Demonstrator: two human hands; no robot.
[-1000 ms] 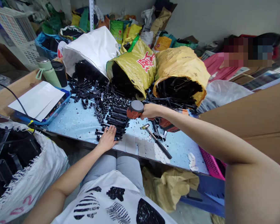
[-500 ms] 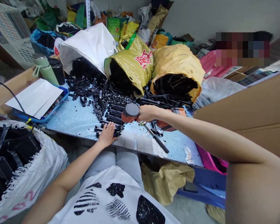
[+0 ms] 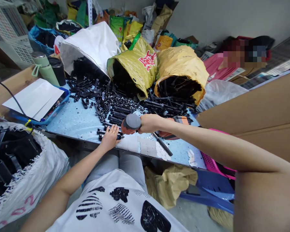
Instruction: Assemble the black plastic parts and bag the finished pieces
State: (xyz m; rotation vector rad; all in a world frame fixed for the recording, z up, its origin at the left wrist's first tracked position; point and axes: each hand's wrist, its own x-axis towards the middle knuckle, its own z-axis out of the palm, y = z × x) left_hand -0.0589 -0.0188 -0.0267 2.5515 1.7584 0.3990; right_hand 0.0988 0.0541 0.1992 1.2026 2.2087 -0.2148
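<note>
My right hand (image 3: 150, 123) is wrapped round the grip of an orange and grey cordless drill (image 3: 131, 123). Its front end points down toward the black plastic bars (image 3: 118, 116) lying in a row near the table's front edge. Fingers stretched out, my left hand (image 3: 110, 138) lies flat over the nearest bars, just left of the drill. The drill's tip is hard to make out beside my left fingertips. A hammer with a dark handle (image 3: 163, 145) lies below my right wrist, its head hidden.
Three sacks, white (image 3: 94, 42), olive (image 3: 137, 64) and yellow (image 3: 183, 61), open toward me with black parts spilling out. Small screws (image 3: 128, 104) lie heaped behind the bars. At left are a blue tray (image 3: 49, 117) with papers and a green flask (image 3: 42, 66). Cardboard (image 3: 256, 119) stands at right.
My right hand has brought the drill left and slightly toward me, closer to my left hand. My left hand stays on the bars. The view has shifted slightly.
</note>
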